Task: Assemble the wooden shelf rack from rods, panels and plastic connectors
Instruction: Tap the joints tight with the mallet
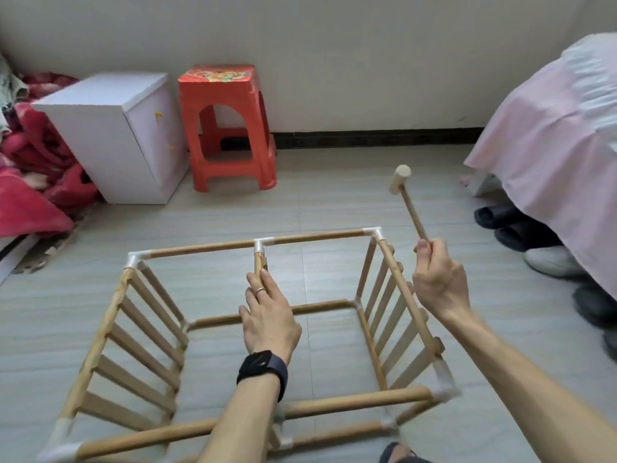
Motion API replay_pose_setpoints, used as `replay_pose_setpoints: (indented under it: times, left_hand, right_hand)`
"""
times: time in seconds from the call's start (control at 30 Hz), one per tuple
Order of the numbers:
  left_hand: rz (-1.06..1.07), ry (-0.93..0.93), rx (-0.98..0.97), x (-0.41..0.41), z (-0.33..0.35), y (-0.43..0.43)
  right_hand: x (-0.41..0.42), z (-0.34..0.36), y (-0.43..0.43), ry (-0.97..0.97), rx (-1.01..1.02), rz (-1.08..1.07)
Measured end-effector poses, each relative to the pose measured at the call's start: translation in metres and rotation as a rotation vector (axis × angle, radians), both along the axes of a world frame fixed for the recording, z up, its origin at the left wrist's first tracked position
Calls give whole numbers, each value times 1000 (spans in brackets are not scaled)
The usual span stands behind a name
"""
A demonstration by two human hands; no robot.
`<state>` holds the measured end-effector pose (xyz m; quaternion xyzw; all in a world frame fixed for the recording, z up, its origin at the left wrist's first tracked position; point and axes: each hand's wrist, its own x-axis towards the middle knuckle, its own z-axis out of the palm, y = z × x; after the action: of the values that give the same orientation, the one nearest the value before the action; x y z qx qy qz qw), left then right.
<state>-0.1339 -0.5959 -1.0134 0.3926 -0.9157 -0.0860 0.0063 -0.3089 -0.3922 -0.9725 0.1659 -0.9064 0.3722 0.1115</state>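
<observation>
The pale wooden rack frame (pixel 350 402) stands on the tiled floor. The left hand (pixel 267 315) grips its short wooden middle rod (pixel 258 265) under the white plastic T-connector (pixel 261 243). The right hand (pixel 437 279) holds a small wooden mallet (pixel 408 203) raised. I'd steady that rod plumb and tap the connector squarely, lightly.

A white cabinet (pixel 113 135) stood at the far left of the tiled floor (pixel 334 202), a red plastic stool (pixel 230 128) just beside it, both near the black baseboard (pixel 367 138). A red blanket (pixel 30 182) lay heaped at the left edge. At the right edge, a pink-covered bed (pixel 551 128) overhung a black slipper (pixel 500 217) and a white shoe (pixel 551 262).
</observation>
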Motion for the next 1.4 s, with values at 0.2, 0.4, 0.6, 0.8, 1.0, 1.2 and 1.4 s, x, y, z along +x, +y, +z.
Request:
replay_pose_setpoints:
  times: [0.2, 0.4, 0.6, 0.8, 1.0, 1.2, 1.4]
  left_hand:
    - [-12, -32, -12, 0, 1, -1]
    - [-6, -48, -16, -1, 2, -1]
    - [-6, -11, 89, -2, 4, -3]
    - [-205, -62, 450, 25, 33, -44]
    - [-314, -618, 548, 99, 69, -70]
    - [-417, -597, 396, 123, 61, -62]
    - [-392, -127, 221, 94, 100, -98]
  right_hand:
    - [-9, -6, 2, -166, 263, 52]
    - [-7, -4, -3, -163, 361, 61]
    - [19, 2, -1, -173, 248, 123]
    - [108, -20, -1, -296, 259, 371]
    - [148, -40, -6, -280, 562, 476]
    - [136, -26, -27, -162, 474, 368]
    - [94, 20, -66, 228, 183, 306]
